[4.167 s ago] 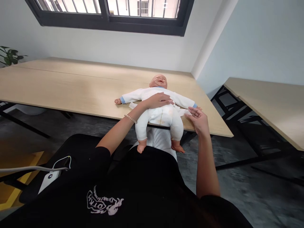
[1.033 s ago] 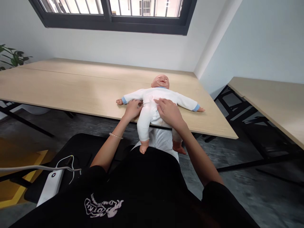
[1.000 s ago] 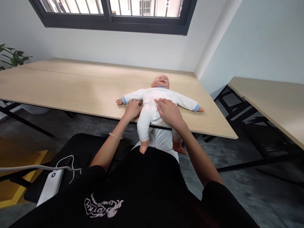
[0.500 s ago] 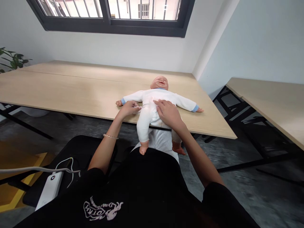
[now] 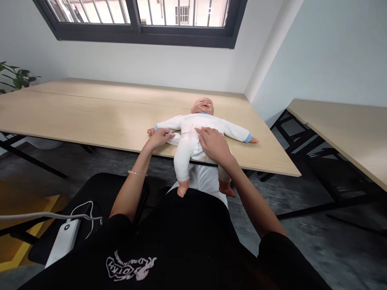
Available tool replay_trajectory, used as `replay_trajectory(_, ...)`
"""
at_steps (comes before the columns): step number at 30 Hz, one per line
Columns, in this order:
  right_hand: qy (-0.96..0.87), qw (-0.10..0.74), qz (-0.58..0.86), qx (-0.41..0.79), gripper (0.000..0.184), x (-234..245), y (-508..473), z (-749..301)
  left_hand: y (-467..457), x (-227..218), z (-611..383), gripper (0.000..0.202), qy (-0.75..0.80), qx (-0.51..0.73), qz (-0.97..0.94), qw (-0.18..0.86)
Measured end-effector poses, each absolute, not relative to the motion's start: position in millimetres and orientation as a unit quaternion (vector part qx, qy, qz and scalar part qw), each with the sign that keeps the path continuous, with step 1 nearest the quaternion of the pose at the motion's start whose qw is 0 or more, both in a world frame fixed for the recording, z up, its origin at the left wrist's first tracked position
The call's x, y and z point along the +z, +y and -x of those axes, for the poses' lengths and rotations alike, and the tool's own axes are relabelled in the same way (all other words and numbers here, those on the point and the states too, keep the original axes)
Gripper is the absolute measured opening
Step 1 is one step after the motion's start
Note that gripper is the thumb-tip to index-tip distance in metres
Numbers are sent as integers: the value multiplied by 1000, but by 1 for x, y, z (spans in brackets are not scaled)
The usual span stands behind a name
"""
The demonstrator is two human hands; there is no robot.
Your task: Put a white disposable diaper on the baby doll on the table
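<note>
A baby doll (image 5: 203, 117) in a white suit with blue cuffs lies on its back on the table, arms spread and legs hanging over the front edge. Around its hips is a white diaper (image 5: 198, 151). Left of the doll's waist, my left hand (image 5: 159, 138) pinches a white side flap (image 5: 174, 139), apparently the diaper's, stretched out from the body. Flat on the doll's belly lies my right hand (image 5: 214, 143), its fingers extended over the diaper's front. The doll's upper right-side leg is partly hidden behind my right forearm.
The wooden table (image 5: 90, 117) runs along the wall under a window. A second table (image 5: 338, 125) stands at the right. At lower left, a black chair (image 5: 99, 189) carries a white power bank (image 5: 63, 241) with cables. A plant (image 5: 18, 76) stands far left.
My left hand has moved a little to the left, drawing the white flap farther out from the doll's side. My right hand stays on the belly.
</note>
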State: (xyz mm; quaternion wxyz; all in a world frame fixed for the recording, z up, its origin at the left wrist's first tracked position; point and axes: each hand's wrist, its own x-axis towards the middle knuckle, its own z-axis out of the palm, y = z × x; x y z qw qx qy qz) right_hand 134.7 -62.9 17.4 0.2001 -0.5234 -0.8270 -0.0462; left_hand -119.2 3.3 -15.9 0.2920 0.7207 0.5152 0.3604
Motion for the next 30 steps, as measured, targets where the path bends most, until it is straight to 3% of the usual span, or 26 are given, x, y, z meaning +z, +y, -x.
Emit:
replay_trajectory(3,-828,198,524,-45,49,18,-64,-135,6,-21,113,36,506,395,-706,300)
replay_trajectory(10,-845,192,499,-20,43,34,-51,-121,4,-35,87,37,406,534,-581,461)
replay_trajectory(15,-873,154,463,-29,40,43,-40,-83,0,-41,75,37,361,578,-518,517)
replay_trajectory(21,-856,141,494,-60,45,39,-31,-60,-1,-37,78,21,334,594,-452,575)
replay_trajectory(27,-858,127,494,-57,30,34,-22,-62,-1,-36,78,3,335,595,-427,593)
replay_trajectory(30,-857,129,499,-35,31,31,-19,-63,0,-39,78,21,349,590,-464,561)
